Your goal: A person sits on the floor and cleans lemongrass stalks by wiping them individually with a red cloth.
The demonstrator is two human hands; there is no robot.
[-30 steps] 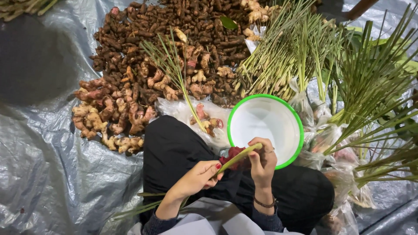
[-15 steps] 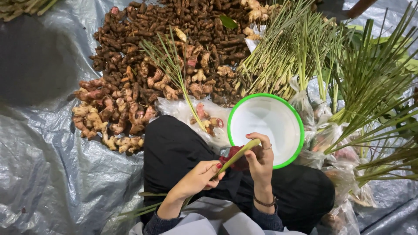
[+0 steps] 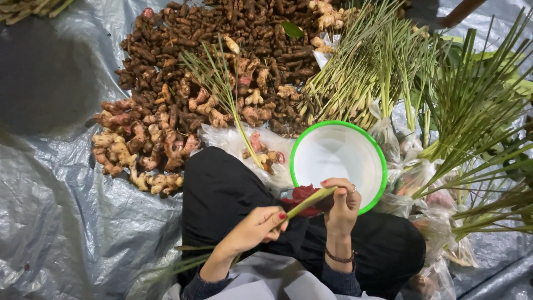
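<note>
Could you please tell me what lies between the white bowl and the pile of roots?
In the head view, a clear plastic bag holding a few roots lies between the bowl and the root pile.

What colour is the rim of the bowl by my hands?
Bright green; the bowl is white inside, its rim clearest in the head view.

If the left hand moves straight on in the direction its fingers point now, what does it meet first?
The left hand points up and to the right along the green stalk. Going on, it would likely meet the right hand first, just before the white bowl; depth is uncertain.
</note>
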